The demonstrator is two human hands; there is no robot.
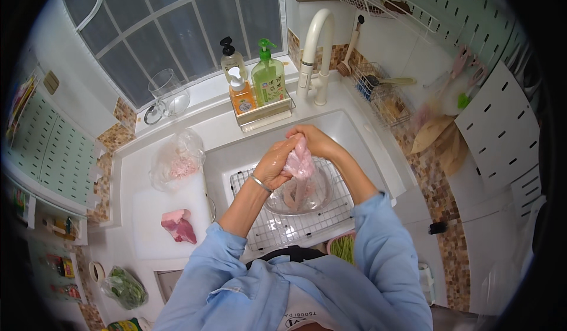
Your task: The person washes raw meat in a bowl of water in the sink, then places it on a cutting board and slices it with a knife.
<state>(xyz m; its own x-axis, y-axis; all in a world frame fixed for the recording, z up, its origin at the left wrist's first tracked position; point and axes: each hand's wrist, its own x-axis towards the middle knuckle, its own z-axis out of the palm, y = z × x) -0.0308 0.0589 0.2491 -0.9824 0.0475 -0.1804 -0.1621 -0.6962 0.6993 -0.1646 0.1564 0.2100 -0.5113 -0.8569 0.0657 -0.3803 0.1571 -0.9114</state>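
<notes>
Both my hands grip a wet lump of pale pink raw meat (299, 160) above the sink. My left hand (273, 162) is closed around its left side, and my right hand (315, 139) holds its upper right. Liquid or a strand, I cannot tell which, hangs from the meat towards a clear bowl (327, 196) that holds more pinkish pieces. The bowl stands on a wire rack (266, 231) in the white sink (354, 131). Parts of the fingers are hidden by the meat and by each other.
Left of the sink, a white cutting board (146, 238) bears a chunk of raw meat (179, 226), with a plastic bag of minced meat (180, 162) at its top. Pump bottles stand in a caddy (266, 114) beside the tall faucet (320, 56). Green beans lie in a pink-rimmed container (328, 245).
</notes>
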